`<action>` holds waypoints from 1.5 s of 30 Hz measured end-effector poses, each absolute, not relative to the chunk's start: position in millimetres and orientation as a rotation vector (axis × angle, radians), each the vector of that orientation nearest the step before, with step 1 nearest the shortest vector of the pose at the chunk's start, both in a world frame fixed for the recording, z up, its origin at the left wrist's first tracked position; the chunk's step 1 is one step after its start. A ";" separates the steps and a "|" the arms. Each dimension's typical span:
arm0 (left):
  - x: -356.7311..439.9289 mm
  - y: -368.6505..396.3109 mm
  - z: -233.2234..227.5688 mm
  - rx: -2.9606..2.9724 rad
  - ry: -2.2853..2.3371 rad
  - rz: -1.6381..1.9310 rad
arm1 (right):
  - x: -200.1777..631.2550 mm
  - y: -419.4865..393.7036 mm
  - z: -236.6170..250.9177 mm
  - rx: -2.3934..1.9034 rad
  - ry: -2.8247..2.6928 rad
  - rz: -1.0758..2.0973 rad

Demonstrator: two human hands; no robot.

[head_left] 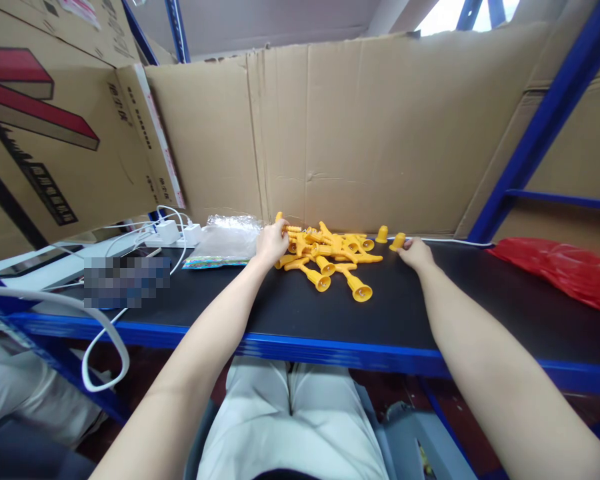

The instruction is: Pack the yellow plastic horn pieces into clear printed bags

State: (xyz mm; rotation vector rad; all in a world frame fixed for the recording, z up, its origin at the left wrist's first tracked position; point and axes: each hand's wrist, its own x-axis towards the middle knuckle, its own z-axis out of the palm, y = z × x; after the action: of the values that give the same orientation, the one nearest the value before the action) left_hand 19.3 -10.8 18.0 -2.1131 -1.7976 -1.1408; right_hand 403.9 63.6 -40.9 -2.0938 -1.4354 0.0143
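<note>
My left hand (273, 244) is closed at the left end of a heap of yellow plastic horn-shaped pieces (361, 291). A yellow tip (279, 217) sticks up above its fingers, and a ridged part shows beside them; the fingers hide the rest of this piece. The heaped pieces have flared, hollow ends and narrow, branching stems. On the right, my right hand (417, 254) pinches a small yellow flared cap (398, 242), which stands upright at the fingertips. A second such cap (382, 234) stands just left of it, apart from the heap.
A clear plastic bag pack (225, 241) lies left of the heap. Farther left are white chargers (168, 232) with cables. Red plastic film (560, 270) lies at the right. A cardboard wall (380, 133) backs the black shelf, which has a blue front edge (330, 351).
</note>
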 end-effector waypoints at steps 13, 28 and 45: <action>11.4 7.6 16.3 -2.114 -2.345 -2.319 | 402.5 73.3 -46.9 -2.094 -1.669 0.165; -6.1 26.0 5.5 -1.645 -2.296 -2.620 | 407.4 92.4 -48.5 -2.165 -1.751 0.065; -29.1 73.2 -2.1 -2.064 -2.136 -1.726 | 403.8 94.3 -44.9 -2.260 -1.748 0.150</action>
State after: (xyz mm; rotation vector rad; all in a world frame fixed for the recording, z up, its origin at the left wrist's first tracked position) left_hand -29.1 73.2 -2.1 -2.0644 -2.1359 -1.7260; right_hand 403.8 94.3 -44.9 -2.2596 -1.7483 0.1503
